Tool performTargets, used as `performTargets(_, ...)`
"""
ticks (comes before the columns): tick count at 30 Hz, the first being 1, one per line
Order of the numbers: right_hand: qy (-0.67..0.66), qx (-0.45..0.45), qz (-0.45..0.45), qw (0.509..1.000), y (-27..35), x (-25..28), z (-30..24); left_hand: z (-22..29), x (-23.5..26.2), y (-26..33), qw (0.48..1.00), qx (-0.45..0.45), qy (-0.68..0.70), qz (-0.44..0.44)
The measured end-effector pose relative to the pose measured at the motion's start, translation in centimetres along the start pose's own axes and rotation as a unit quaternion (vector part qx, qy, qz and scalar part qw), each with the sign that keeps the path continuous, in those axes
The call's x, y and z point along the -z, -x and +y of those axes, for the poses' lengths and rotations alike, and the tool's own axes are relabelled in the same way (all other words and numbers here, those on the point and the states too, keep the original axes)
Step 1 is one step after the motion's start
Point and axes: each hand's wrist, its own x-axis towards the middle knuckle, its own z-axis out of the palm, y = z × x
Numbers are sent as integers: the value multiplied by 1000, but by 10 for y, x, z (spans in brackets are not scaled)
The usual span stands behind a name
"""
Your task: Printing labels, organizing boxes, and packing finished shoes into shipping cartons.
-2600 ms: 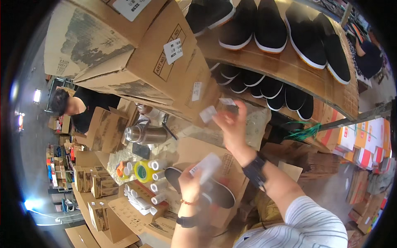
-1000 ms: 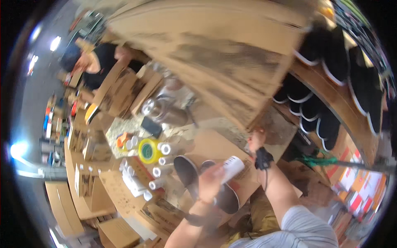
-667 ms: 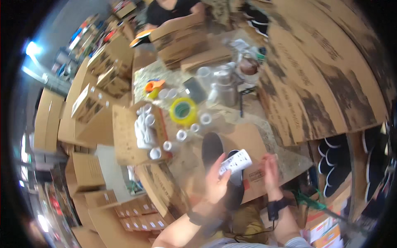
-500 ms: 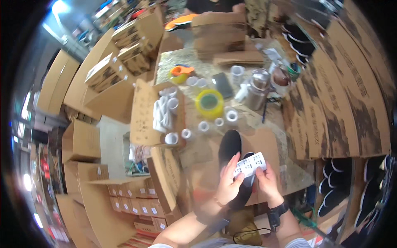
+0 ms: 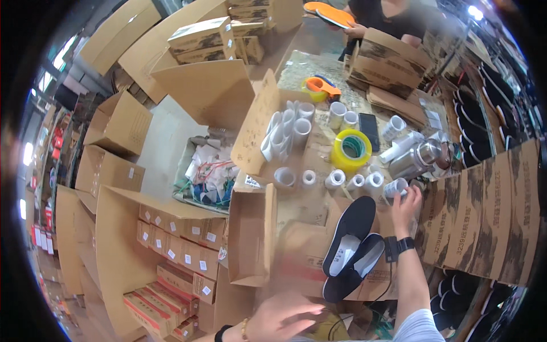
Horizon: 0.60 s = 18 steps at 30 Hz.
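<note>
My right hand (image 5: 407,206) has its thumb and fingers closed on a white label roll (image 5: 394,187), which stands at the right end of a row of similar rolls (image 5: 373,181). Blurred and empty, my left hand (image 5: 285,317) hangs low in the middle with its fingers stretched apart. Between the hands a pair of black slip-on shoes (image 5: 348,239) with pale insoles lies on a sheet of cardboard (image 5: 305,242). An empty shoe box (image 5: 250,231) sits left of the shoes.
A yellow tape roll (image 5: 337,157), a dark phone (image 5: 369,132) and a steel flask (image 5: 407,166) stand behind the rolls. Stacked cartons (image 5: 484,214) line the right. Large open cartons (image 5: 117,251) fill the left. Across the table, a person (image 5: 387,23) holds orange soles (image 5: 333,14).
Both hands held a printed white roll over the shoes; now they are apart. My right hand has gone to the row of rolls, my left down and left. The view has turned left.
</note>
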Motion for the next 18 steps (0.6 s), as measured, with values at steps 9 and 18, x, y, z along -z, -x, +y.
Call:
performTargets(9,-181,262,-77,945,-80,-82,-195,-16,58,35,952,51,54,296)
performTargets(18,-37,212,-161,963,-96,-175,-279,-13,80,61,918,98,-9,384)
